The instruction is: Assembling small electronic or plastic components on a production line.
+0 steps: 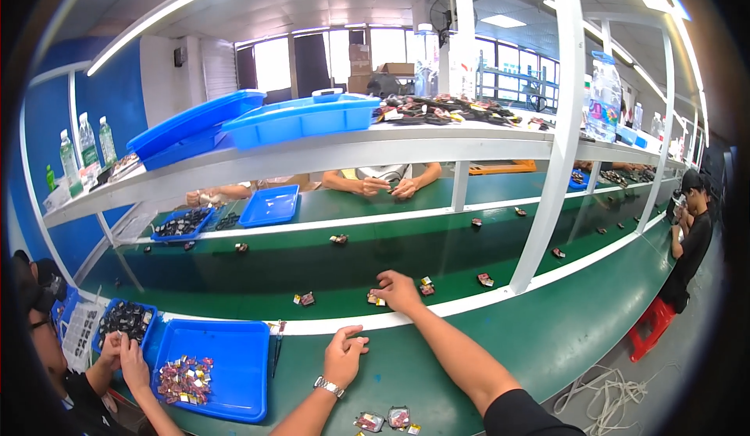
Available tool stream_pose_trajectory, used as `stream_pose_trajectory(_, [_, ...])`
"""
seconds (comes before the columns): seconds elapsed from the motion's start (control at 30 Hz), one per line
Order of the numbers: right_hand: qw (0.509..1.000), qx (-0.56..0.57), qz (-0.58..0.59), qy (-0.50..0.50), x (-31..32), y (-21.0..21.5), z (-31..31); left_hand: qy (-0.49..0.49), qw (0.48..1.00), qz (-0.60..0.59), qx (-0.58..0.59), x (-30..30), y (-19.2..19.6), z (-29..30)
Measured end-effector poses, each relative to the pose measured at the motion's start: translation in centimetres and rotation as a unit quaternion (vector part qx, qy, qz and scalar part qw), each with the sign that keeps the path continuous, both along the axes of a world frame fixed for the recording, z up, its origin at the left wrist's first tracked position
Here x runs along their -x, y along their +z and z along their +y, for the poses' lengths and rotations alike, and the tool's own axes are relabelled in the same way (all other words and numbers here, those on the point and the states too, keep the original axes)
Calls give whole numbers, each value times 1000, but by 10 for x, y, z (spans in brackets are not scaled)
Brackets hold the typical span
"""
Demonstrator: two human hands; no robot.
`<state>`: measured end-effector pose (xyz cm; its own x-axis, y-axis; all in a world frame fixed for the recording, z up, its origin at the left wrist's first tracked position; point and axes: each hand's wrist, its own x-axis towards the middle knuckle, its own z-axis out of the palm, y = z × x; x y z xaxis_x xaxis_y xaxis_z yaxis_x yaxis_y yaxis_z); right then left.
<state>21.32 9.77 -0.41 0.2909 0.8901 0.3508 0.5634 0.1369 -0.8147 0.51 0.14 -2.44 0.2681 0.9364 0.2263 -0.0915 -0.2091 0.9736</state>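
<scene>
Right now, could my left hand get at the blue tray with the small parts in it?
Probably yes. The left hand rests on the green bench just right of the blue tray, with only a thin dark tool lying between them. A co-worker's hands sit at the tray's far left corner, away from that path.
</scene>
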Motion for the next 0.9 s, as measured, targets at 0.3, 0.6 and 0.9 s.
stream_pose_trajectory(0.3, [909, 49, -274, -311, -67, -17, -45, 9, 997, 77, -6, -6, 20, -8])
stream_pose_trajectory(0.6, [962, -33, 13, 270, -15, 13, -115, -119, 982, -19, 143, 9, 20, -4])
stream_pose_trajectory(0.9, [934, -33, -49, 353, 5, 33, -139, -283, 924, -50, 253, 20, 27, 5])
